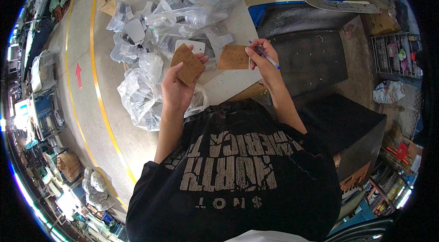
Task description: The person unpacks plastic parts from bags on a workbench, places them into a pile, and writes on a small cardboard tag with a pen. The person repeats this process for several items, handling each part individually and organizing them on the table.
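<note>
My left hand (176, 87) is closed on a brown cardboard piece (186, 66), its thumb lying across the front. Handwriting marks that piece, which is tilted. A second cardboard piece (232, 58), also written on, is pinched at its right edge by my right hand (264, 61). The same hand carries a blue-and-white pen (266, 54) slanting across its fingers. The two cards are apart, held above a pale tabletop (233, 82). Just beyond them lies a light plastic plate with small holes (196, 46).
Clear plastic bags (196, 6) of grey-white plastic parts fill the table's far side. More loose parts (125, 34) sit at the left, beside another clear bag (141, 93). Black panels (306, 59) stand to the right. A yellow-lined floor (98, 95) runs along the left.
</note>
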Demonstrator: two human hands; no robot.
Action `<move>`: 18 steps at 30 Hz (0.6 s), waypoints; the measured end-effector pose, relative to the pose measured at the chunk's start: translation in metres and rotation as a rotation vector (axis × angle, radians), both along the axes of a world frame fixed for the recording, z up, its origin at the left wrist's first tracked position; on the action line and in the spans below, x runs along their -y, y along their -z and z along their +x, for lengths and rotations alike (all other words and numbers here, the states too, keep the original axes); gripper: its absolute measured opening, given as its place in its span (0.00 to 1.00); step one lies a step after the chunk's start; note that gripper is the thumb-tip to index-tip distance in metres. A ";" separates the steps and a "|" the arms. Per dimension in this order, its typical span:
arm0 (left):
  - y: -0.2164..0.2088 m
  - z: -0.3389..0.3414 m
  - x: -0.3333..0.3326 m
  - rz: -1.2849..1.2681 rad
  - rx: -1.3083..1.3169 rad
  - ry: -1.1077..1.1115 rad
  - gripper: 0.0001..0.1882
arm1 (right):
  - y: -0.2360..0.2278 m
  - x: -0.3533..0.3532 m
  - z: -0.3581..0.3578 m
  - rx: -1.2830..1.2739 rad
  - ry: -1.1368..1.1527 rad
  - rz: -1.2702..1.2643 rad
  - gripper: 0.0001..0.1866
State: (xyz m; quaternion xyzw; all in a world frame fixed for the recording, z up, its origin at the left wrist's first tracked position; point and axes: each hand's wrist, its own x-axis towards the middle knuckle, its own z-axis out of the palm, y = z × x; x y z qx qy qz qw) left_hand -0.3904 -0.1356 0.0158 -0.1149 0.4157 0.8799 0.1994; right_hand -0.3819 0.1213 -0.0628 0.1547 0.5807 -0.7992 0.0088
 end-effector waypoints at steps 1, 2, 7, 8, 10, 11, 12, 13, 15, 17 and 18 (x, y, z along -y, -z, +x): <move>0.000 0.000 0.000 0.001 0.001 0.001 0.30 | 0.001 0.000 0.000 -0.001 0.003 0.005 0.11; 0.000 0.000 0.000 0.002 0.001 0.002 0.30 | 0.002 0.000 0.000 0.001 -0.002 0.008 0.11; 0.002 -0.001 0.000 -0.003 0.010 0.007 0.30 | 0.001 -0.001 0.001 0.003 -0.012 -0.014 0.10; 0.002 -0.001 0.000 -0.006 0.013 0.008 0.30 | 0.001 -0.001 0.001 0.002 -0.014 -0.013 0.10; 0.002 -0.001 -0.001 0.002 0.018 0.006 0.30 | -0.001 -0.001 0.001 0.002 -0.018 -0.010 0.10; 0.002 -0.001 -0.001 0.006 0.021 0.005 0.30 | -0.001 -0.001 0.001 0.000 -0.018 -0.015 0.10; 0.002 -0.001 -0.001 0.005 0.020 0.007 0.30 | -0.001 -0.001 0.002 -0.002 -0.017 -0.019 0.10; 0.003 0.000 -0.001 0.004 0.019 0.008 0.30 | -0.001 -0.001 0.002 -0.004 -0.016 -0.024 0.10; 0.002 0.000 -0.001 0.005 0.019 0.008 0.30 | 0.000 -0.001 0.001 0.003 -0.006 -0.030 0.10; 0.002 -0.001 -0.001 0.011 0.022 0.005 0.30 | 0.000 -0.001 0.001 0.011 0.002 -0.023 0.10; 0.002 -0.001 -0.002 0.010 0.023 0.002 0.30 | 0.000 -0.002 0.001 0.016 0.005 -0.012 0.10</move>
